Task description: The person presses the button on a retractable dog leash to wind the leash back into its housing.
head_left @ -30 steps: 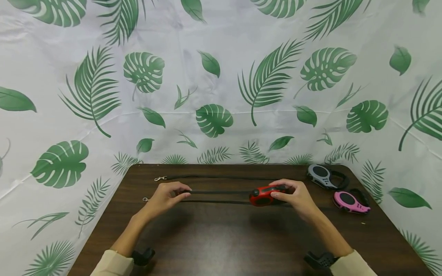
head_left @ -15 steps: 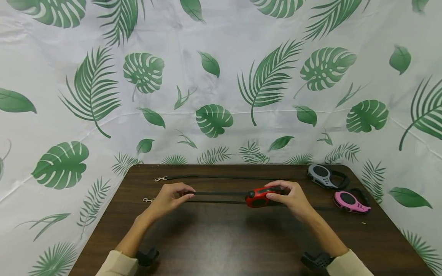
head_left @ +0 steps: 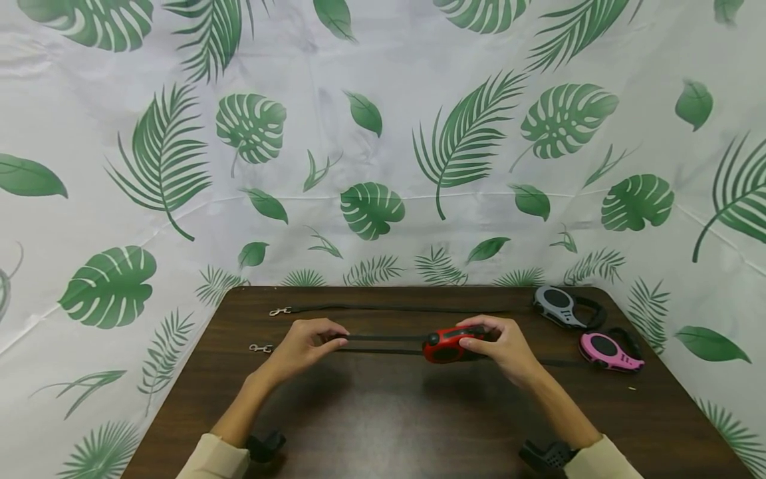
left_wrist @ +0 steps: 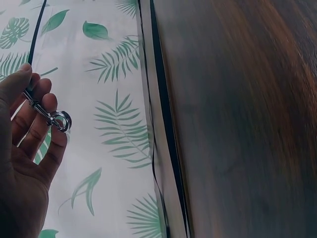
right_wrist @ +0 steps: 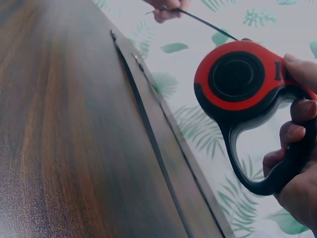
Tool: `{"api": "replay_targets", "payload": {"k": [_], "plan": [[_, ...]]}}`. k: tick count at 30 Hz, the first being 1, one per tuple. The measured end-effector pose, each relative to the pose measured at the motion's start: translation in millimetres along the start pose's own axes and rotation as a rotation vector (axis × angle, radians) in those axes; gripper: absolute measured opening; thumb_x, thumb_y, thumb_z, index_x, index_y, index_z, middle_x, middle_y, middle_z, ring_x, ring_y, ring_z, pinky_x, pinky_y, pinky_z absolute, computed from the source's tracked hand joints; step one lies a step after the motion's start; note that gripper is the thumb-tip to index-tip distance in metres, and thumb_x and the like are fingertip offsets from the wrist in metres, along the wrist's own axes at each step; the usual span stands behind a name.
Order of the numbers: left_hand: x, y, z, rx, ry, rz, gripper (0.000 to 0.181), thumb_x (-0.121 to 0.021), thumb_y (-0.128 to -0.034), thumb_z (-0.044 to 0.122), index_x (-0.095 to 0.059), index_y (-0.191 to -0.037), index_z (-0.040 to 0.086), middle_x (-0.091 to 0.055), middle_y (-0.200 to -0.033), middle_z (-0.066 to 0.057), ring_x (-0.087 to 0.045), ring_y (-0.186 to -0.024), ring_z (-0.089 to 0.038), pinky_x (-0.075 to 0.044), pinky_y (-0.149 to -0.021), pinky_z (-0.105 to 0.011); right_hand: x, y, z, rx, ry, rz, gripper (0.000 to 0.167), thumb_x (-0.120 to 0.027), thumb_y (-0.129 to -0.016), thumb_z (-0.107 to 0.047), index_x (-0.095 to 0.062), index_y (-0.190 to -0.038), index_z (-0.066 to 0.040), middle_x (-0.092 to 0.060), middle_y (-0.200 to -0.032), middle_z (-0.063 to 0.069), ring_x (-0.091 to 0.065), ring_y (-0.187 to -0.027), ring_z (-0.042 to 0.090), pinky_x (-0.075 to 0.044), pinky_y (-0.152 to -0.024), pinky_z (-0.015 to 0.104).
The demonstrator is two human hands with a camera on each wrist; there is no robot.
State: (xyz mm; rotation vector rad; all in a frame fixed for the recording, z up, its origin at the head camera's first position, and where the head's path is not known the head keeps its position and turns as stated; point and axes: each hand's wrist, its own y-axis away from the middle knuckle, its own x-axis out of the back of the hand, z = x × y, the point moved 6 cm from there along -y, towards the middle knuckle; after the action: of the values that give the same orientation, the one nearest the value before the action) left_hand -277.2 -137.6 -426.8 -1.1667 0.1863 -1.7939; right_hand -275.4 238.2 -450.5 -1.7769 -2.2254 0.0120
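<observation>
My right hand [head_left: 507,348] grips the black handle of a red retractable leash [head_left: 441,346]; in the right wrist view, fingers curl round the handle of the red and black case [right_wrist: 237,74]. A black cord [head_left: 385,338] runs from the case to my left hand [head_left: 304,348], above the table. Seen from the left wrist, my left hand [left_wrist: 29,144] pinches the cord's end between thumb and finger, with a silver metal clip [left_wrist: 54,118] lying against the other fingers.
A grey leash [head_left: 556,306] and a pink leash [head_left: 609,352] lie at the table's right side. Their black cords stretch left across the table [head_left: 383,426], ending in metal clips [head_left: 280,311] at the left. A leaf-patterned cloth [head_left: 383,146] hangs behind.
My left hand has moved right, with the cord's end still pinched. The red leash and my right hand have shifted slightly left, and the held cord between them is shorter.
</observation>
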Motion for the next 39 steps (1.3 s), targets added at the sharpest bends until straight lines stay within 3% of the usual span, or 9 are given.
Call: {"api": "replay_targets", "payload": {"k": [13, 25, 32, 39], "plan": [[-13.2, -4.8, 7.1, -0.015, 0.037, -0.019, 0.013, -0.081, -0.0929, 0.005, -0.079, -0.106, 0.007, -0.078, -0.094, 0.002, -0.066, -0.080, -0.006, -0.058, -0.061, -0.028, -6.1, 0.7, -1.3, 0.001, 0.003, -0.019, 0.032, -0.083, -0.092, -0.006, -0.074, -0.120, 0.003, -0.075, -0.100, 0.009, -0.070, -0.090, 0.022, -0.063, -0.077, 0.033], [-23.2, -13.6, 15.9, -0.018, 0.060, -0.036, 0.015, -0.081, -0.0926, 0.005, -0.079, -0.107, 0.008, -0.079, -0.096, 0.000, -0.067, -0.082, -0.008, -0.059, -0.061, -0.032, -14.4, 0.6, -3.3, -0.013, -0.015, -0.044, 0.033, -0.083, -0.092, -0.008, -0.074, -0.122, 0.002, -0.075, -0.104, 0.010, -0.070, -0.093, 0.025, -0.063, -0.078, 0.035], [-30.2, -15.7, 16.2, -0.030, 0.071, -0.036, 0.013, -0.081, -0.0934, 0.005, -0.079, -0.107, 0.007, -0.078, -0.093, 0.001, -0.066, -0.080, -0.006, -0.058, -0.063, -0.025, -19.5, -0.5, -2.3, -0.018, -0.034, -0.060, 0.034, -0.083, -0.092, -0.008, -0.074, -0.122, 0.003, -0.076, -0.106, 0.009, -0.070, -0.094, 0.025, -0.063, -0.079, 0.035], [-38.7, -20.5, 17.6, -0.008, 0.102, -0.050, 0.012, -0.080, -0.0953, 0.007, -0.080, -0.108, 0.008, -0.077, -0.092, 0.002, -0.065, -0.078, -0.004, -0.059, -0.065, -0.027, -25.3, -1.3, -3.3, -0.006, -0.054, -0.068, 0.033, -0.083, -0.091, -0.007, -0.073, -0.122, 0.003, -0.077, -0.105, 0.007, -0.071, -0.093, 0.024, -0.063, -0.078, 0.035]]}}
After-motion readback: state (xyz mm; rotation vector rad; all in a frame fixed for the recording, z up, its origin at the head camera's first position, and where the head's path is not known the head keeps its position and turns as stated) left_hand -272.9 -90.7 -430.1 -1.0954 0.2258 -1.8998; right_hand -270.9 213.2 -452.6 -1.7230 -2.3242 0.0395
